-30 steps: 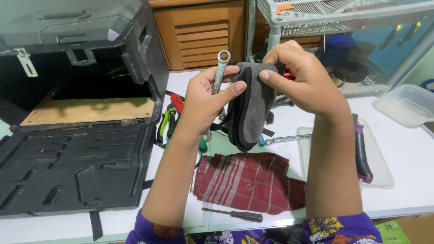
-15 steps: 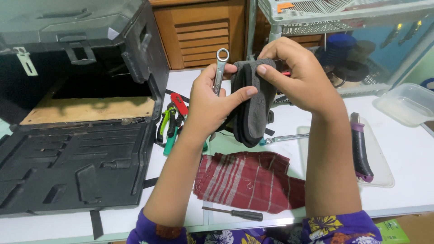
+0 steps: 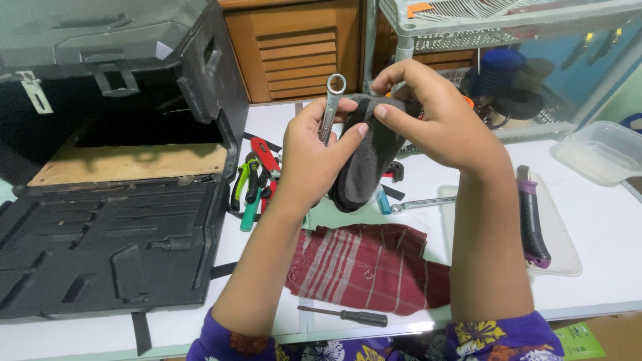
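My left hand (image 3: 314,157) grips a metal combination wrench (image 3: 330,100), its ring end sticking up above my fingers. A dark grey cloth (image 3: 364,167) hangs over the wrench's lower part, and my left thumb presses on it. My right hand (image 3: 438,120) pinches the top of that cloth from the right, above the white table (image 3: 602,227). Both hands are raised over the table's middle.
An open black tool case (image 3: 114,241) fills the left. Pliers with green and red handles (image 3: 253,184), another wrench (image 3: 421,202), a red checked cloth (image 3: 368,267), a small screwdriver (image 3: 344,315), a black and purple utility knife (image 3: 531,217) on a clear lid, a clear plastic box (image 3: 598,150).
My right hand has slid the grey cloth along the wrench, and the fingers have shifted from the cloth's side to its top. The left hand has kept its grip.
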